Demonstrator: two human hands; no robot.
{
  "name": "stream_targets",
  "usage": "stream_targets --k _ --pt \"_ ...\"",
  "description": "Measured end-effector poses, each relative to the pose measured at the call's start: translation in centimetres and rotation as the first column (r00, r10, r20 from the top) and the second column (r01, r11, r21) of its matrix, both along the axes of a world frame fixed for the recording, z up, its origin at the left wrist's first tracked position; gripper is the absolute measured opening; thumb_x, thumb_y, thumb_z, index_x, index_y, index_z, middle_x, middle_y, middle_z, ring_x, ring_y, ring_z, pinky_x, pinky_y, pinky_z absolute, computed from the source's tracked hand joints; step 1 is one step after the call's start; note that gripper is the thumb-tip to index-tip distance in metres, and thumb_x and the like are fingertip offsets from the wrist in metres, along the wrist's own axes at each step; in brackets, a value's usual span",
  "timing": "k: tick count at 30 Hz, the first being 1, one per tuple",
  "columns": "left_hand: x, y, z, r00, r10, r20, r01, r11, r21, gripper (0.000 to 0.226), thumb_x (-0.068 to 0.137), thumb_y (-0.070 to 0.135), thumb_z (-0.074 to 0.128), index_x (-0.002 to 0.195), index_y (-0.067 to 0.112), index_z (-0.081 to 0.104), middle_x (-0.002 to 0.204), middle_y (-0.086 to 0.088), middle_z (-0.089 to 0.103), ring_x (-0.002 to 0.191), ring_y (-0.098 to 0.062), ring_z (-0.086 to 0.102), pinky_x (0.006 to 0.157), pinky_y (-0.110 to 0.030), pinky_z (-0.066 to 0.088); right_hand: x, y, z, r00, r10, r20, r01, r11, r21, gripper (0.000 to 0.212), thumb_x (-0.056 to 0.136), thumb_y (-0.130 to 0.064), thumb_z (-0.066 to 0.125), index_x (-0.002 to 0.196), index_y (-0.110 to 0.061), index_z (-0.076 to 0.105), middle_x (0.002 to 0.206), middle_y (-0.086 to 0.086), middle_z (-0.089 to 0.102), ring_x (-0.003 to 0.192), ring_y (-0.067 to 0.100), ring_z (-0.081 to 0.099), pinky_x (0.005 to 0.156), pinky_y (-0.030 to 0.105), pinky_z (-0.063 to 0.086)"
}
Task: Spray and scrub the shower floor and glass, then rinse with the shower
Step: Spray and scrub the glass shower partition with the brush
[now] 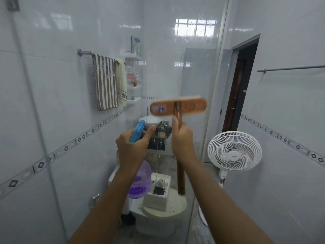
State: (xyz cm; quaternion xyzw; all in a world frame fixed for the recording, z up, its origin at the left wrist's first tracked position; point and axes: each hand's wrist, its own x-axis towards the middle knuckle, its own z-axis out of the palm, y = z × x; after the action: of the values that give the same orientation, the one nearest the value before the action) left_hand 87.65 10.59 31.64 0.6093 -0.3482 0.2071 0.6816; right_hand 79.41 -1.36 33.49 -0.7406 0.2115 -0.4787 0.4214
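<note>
Now | brush head (178, 107) crosswise, handle (181, 180) seemingly upright | right hand (182, 143) wraps it | left hand (131, 148) grips bottle (140, 180)

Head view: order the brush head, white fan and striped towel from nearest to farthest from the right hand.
1. Brush head, just above the right hand.
2. White fan, lower right.
3. Striped towel, on the left wall.

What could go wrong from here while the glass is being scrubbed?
The wooden scrub brush is motion-blurred at the glass panel; its hard head could knock it.
The standing fan stands just past the glass edge; spray or rinse water may reach it.
Drips run down the glass near the spray bottle; the floor may turn slippery.
</note>
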Motion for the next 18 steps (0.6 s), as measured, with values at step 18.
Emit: stream_targets --k 18 --pt "5.0 3.8 -0.3 0.998 -0.035 -0.054 0.034 0.999 -0.031 0.032 0.081 0.042 0.075 0.063 0.021 0.059 0.051 0.006 0.054 0.043 -0.009 0.049 0.046 -0.019 0.044 5.5 2.3 14.0 0.998 0.048 0.049 -0.045 0.997 -0.061 0.046 0.103 -0.053 0.037 0.078 -0.017 0.047 0.061 0.002 0.045 0.052 0.019 0.047 0.051 0.045 0.054"
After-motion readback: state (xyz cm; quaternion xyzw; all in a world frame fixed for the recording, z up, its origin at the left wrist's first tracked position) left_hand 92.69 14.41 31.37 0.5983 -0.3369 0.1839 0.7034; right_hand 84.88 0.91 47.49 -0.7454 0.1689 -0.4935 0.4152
